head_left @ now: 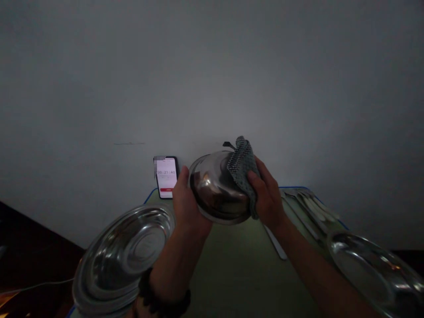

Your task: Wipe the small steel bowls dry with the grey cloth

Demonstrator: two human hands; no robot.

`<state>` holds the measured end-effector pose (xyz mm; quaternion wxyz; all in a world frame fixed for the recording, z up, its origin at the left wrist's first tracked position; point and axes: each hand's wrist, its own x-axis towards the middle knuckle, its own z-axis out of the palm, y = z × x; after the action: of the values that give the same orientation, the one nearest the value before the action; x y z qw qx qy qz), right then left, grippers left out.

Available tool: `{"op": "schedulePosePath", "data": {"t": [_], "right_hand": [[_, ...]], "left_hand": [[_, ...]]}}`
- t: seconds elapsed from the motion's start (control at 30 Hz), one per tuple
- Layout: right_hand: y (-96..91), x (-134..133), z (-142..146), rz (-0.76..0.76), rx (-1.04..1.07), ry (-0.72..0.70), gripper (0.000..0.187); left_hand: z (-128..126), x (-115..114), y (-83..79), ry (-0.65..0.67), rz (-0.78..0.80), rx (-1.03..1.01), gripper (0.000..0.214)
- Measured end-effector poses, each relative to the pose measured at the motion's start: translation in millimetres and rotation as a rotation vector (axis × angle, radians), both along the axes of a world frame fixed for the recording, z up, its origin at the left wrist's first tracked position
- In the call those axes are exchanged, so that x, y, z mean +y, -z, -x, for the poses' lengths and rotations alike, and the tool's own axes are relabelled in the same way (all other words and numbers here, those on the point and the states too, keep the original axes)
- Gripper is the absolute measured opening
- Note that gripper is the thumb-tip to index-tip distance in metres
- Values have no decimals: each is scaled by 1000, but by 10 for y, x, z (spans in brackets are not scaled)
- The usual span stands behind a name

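A steel bowl [215,190] is held up above the table, tilted with its hollow toward me. My left hand [185,201] grips its left rim, fingers closed around the edge. My right hand [268,194] presses a grey-green patterned cloth [243,165] over the bowl's right rim, with the cloth folded over the edge and pinched under the thumb.
A stack of steel plates [122,256] sits at the front left, and another steel plate [374,269] at the front right. Several pieces of cutlery [311,207] lie at the right. A lit phone [166,176] leans on the wall. The table [238,269] is pale green.
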<state>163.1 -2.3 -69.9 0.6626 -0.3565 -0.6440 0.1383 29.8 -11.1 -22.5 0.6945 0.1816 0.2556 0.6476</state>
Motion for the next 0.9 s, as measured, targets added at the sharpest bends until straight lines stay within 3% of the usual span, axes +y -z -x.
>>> {"op": "schedulePosePath", "data": {"t": [0.33, 0.57, 0.9], "right_hand": [[-1, -42, 87, -115, -136, 32, 44], [95, -85, 175, -169, -310, 111, 48], [89, -104, 205, -208, -426, 171, 50]], "left_hand": [[-53, -24, -19, -144, 43, -20, 41], [-36, 2, -7, -146, 45, -44, 44], [-22, 10, -1, -172, 45, -49, 36]]}}
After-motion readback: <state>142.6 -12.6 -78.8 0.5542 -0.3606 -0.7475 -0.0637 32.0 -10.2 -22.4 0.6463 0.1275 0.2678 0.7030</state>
